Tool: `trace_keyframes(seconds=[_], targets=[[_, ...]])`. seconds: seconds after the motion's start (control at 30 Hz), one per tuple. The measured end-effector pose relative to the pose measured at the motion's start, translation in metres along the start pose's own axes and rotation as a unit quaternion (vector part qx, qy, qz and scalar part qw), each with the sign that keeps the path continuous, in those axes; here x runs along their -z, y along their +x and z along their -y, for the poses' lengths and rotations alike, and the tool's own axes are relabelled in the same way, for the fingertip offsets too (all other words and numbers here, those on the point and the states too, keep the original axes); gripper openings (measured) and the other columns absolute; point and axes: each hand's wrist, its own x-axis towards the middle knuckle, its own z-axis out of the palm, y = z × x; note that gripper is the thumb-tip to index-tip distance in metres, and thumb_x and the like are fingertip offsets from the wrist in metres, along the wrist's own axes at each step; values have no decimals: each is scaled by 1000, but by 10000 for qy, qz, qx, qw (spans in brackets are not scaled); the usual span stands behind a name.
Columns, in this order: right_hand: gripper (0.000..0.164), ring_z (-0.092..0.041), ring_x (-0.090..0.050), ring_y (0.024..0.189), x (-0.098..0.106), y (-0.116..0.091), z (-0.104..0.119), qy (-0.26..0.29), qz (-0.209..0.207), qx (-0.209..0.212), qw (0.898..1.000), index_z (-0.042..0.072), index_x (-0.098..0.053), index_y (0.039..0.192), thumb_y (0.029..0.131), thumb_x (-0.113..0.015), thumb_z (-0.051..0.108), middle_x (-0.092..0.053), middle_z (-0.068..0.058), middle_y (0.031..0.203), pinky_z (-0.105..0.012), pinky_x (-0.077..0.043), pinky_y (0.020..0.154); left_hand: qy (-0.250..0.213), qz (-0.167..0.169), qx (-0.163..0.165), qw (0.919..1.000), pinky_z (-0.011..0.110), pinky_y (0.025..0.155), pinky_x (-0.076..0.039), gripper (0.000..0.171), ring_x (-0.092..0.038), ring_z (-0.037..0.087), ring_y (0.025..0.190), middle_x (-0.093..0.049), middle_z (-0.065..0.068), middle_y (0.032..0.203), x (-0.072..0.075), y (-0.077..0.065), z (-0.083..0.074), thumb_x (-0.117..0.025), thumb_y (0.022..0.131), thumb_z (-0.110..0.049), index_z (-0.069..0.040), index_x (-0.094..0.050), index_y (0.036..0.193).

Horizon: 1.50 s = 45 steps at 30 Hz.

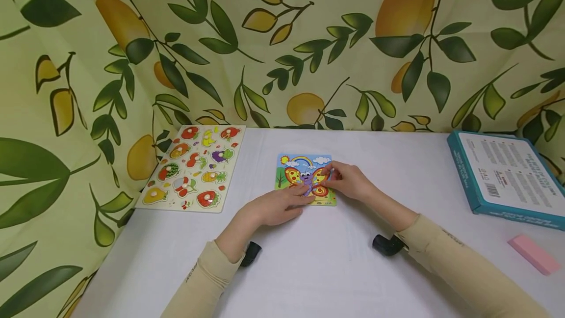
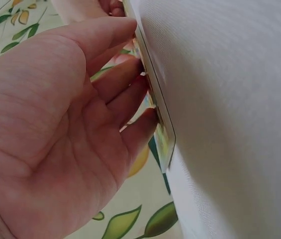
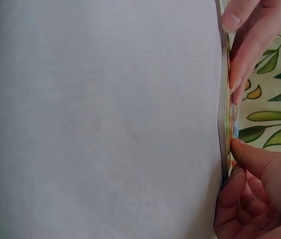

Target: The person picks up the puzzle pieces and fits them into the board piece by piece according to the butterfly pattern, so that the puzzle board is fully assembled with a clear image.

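Observation:
A small butterfly puzzle (image 1: 304,161) lies flat near the middle of the table, its picture showing a purple butterfly, a rainbow and clouds. Across its lower left part rests my left hand (image 1: 284,205), fingers stretched out and the tips on the picture. The left wrist view shows the palm and the fingertips of this hand (image 2: 80,114) along the puzzle's thin edge (image 2: 165,134). At the right side, the thumb and curled fingers of my right hand (image 1: 350,180) pinch at the butterfly's right wing. In the right wrist view that thumb (image 3: 252,157) touches the puzzle's surface.
A fruit peg puzzle board (image 1: 198,168) with several pieces lies at the left. On the right sits a teal and white box (image 1: 507,171), with a pink eraser-like block (image 1: 534,254) in front of it. A leaf-and-fruit patterned curtain (image 1: 282,48) borders the white table (image 1: 326,269).

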Motion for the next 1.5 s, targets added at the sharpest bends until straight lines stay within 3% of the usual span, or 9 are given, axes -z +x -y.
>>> trace_keyframes(seconds=[0.23, 0.4, 0.63, 0.93, 1.2, 1.5], targets=[[28, -17, -45, 69, 4, 1, -2, 241, 343, -167, 9990, 8, -62, 108, 87, -75, 20, -50, -1, 74, -30, -36, 62, -36, 4, 37, 10000, 39, 117, -22, 45, -22, 21, 146, -28, 6, 158, -1, 0, 1, -51, 102, -23, -19, -47, 146], [42, -18, -44, 71, 9, 0, -7, 581, 766, -208, 9952, 8, -59, 115, 82, -80, 24, -48, -1, 75, -28, -35, 62, -93, -4, 117, 9999, 40, 117, -22, 44, -22, 22, 146, -27, 5, 159, -1, 0, 1, -51, 102, -23, -19, -47, 146], [61, -17, -44, 71, 13, -1, -11, 579, 1178, -117, 9913, 9, -54, 125, 77, -84, 28, -46, -1, 76, -27, -35, 62, -73, -9, 176, 9998, 40, 117, -22, 44, -22, 22, 146, -28, 4, 158, -1, 2, 1, -51, 102, -24, -20, -48, 146], [53, -17, -44, 69, 11, 0, -11, 668, 1055, -233, 9919, 7, -53, 128, 85, -78, 26, -49, -2, 76, -27, -35, 61, -172, -12, 234, 9996, 40, 116, -23, 43, -22, 19, 146, -29, 3, 158, 0, 3, 1, -51, 102, -23, -19, -49, 145], [62, -17, -44, 67, 11, -2, -14, 624, 889, -392, 9933, 4, -40, 132, 86, -76, 26, -48, -2, 75, -29, -35, 62, -74, -89, 133, 9998, 39, 116, -23, 42, -25, 20, 145, -31, 4, 157, -2, 6, 3, -51, 102, -22, -19, -50, 144], [60, -17, -44, 68, 16, -4, -17, 739, 1003, -444, 9912, 2, -34, 133, 90, -71, 23, -51, -2, 76, -28, -34, 63, -154, -112, 160, 9997, 38, 116, -24, 42, -26, 19, 145, -32, 3, 157, -2, 9, 0, -52, 102, -22, -19, -51, 144]])
